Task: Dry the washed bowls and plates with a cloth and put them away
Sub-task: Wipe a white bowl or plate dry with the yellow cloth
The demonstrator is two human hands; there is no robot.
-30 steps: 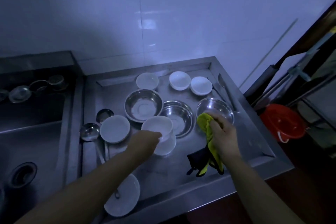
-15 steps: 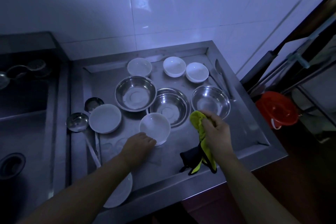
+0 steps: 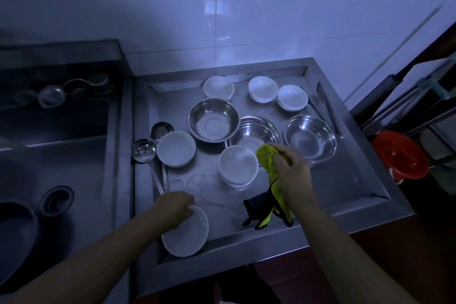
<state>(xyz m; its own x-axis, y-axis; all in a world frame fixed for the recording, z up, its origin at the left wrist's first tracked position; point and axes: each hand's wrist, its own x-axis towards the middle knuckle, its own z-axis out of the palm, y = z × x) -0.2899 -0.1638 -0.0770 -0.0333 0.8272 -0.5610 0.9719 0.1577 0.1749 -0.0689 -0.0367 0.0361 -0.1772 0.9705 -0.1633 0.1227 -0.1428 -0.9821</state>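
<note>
My left hand (image 3: 175, 207) grips the far rim of a shallow white plate (image 3: 190, 234) that leans at the near edge of the steel draining tray (image 3: 345, 180). My right hand (image 3: 291, 170) holds a yellow-green cloth (image 3: 265, 157) bunched above the tray, its dark end hanging down. Just left of the cloth stands a white bowl (image 3: 238, 164) on top of another. A further white bowl (image 3: 176, 148) sits to the left. Three steel bowls (image 3: 213, 119) (image 3: 254, 129) (image 3: 311, 137) stand behind, and three small white bowls (image 3: 218, 87) (image 3: 262, 88) (image 3: 293, 97) line the back.
Two ladles (image 3: 143, 150) lie along the tray's left side. A long utensil (image 3: 325, 103) lies by the right rim. A dark sink (image 3: 49, 155) with a drain is on the left. A red bucket (image 3: 399, 154) and a rack stand to the right.
My left hand set the white bowl down on the other bowl, let go, and drew back to the near plate. My right hand kept hold of the cloth.
</note>
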